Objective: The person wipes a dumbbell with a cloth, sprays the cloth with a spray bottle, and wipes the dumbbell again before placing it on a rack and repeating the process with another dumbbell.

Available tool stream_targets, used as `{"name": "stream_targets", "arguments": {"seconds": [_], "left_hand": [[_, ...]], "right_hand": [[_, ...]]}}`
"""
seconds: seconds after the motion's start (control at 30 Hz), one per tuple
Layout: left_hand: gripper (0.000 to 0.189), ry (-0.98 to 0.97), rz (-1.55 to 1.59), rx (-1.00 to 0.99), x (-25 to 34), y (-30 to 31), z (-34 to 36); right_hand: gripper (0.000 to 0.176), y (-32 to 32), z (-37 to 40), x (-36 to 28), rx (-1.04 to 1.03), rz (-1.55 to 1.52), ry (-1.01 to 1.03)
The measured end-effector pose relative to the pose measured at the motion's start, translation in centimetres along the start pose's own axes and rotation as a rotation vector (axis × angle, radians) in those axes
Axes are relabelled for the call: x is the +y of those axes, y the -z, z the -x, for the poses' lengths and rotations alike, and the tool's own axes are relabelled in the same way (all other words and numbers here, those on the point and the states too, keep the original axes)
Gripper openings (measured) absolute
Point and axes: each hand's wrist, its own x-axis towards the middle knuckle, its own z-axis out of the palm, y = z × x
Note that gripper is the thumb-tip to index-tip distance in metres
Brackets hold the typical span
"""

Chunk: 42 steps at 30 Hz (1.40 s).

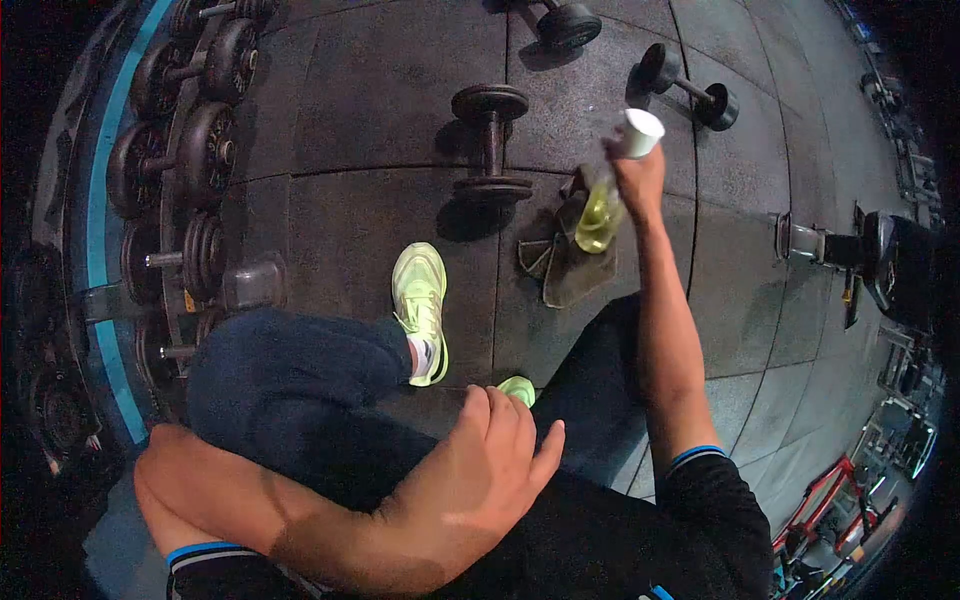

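My right hand [640, 182] is wrapped round the upper part of a clear spray bottle [598, 218], smeared a little by motion. The bottle has a white top and yellow-green liquid in its lower part, and it tilts with its base towards the lower left. Beneath it on the floor lies a crumpled dark cloth [578, 278]. Nothing is in my left hand [478, 462], which hangs loosely in front of my body with its fingers stretched out. A dumbbell [492, 145] stands on the floor left of the bottle.
Two more dumbbells [690, 87] [567, 25] lie farther off on the dark rubber tiles. A rack of dumbbells [205, 155] runs along the left. My yellow-green shoe [420, 300] is planted near the middle. Gym equipment [890, 265] stands at the right.
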Motion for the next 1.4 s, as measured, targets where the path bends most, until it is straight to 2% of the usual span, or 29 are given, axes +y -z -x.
{"name": "stream_targets", "arguments": {"seconds": [0.07,0.13,0.2,0.27,0.37,0.47,0.5,0.6,0.63,0.7,0.8,0.87,0.93,1.0,1.07,1.13,1.23,1.3,1.37,1.4], "left_hand": [[0.048,0.014,0.019,0.004,-0.1,0.0,0.0],[0.048,0.032,0.015,0.008,-0.3,-0.2,0.0],[0.047,0.062,-0.015,0.015,-0.6,-0.8,-0.2],[0.047,0.107,-0.042,0.024,-1.0,-0.9,-0.4],[0.047,0.161,-0.052,0.028,-1.5,-0.9,-1.1],[0.05,0.207,-0.024,0.032,-1.9,-0.7,-1.5],[0.051,0.224,-0.009,0.032,-2.0,-0.6,-1.5],[0.055,0.245,0.038,-0.034,-2.1,-0.1,-1.7],[0.055,0.243,0.095,-0.017,-2.1,-0.1,-1.5],[0.055,0.242,0.205,0.016,-2.7,0.0,-0.9],[0.057,0.326,0.363,-0.067,-4.5,0.5,-0.8],[0.056,0.355,0.261,-0.042,-4.1,0.9,0.6],[0.056,0.34,0.25,-0.031,-3.6,1.6,1.4],[0.056,0.299,0.346,-0.023,-3.3,2.2,1.6],[0.056,0.294,0.361,0.019,-4.1,1.5,1.4],[0.057,0.333,0.352,-0.023,-5.4,0.3,0.9],[0.058,0.435,0.333,-0.166,-8.3,-1.9,-0.2],[0.058,0.386,0.434,-0.134,-12.0,-6.2,-1.7],[0.059,0.339,0.45,-0.127,-16.2,-11.1,-4.6],[0.06,0.317,0.421,-0.134,-17.5,-13.0,-6.5]], "right_hand": [[0.04,1.4,-1.2,1.5,0.084,-0.142,0.03],[0.043,3.0,-1.4,0.6,0.188,-0.183,-0.028],[0.05,4.1,-1.8,1.1,0.251,-0.047,-0.005],[0.052,4.0,-1.9,1.5,0.359,-0.262,-0.03],[0.054,4.3,-2.3,2.7,0.471,-0.246,-0.055],[0.058,4.3,-3.0,4.0,0.591,-0.494,0.034],[0.05,4.4,-3.4,7.2,0.612,-0.313,-0.022],[0.043,4.0,-2.6,7.6,0.561,-0.017,-0.157],[0.043,3.6,-2.6,8.5,0.6,0.063,-0.179],[0.047,2.9,-2.0,9.2,0.634,0.099,-0.198],[0.054,2.6,-1.0,8.4,0.649,0.086,-0.226],[0.057,2.4,-0.6,8.5,0.649,0.146,-0.269],[0.062,2.3,0.8,11.8,0.497,0.13,-0.437],[0.068,3.1,2.2,12.7,0.073,0.159,-0.865],[0.073,2.7,3.9,14.5,-0.269,0.154,-0.654],[0.073,2.0,5.1,13.1,-0.605,0.016,-0.804],[0.073,2.1,3.1,11.2,-1.012,0.166,-0.855],[0.075,3.2,1.9,7.7,-1.115,0.346,-0.829],[0.081,2.1,0.6,8.4,-1.225,0.324,-0.875],[0.078,0.9,1.9,9.1,-1.113,0.402,-0.852]]}}
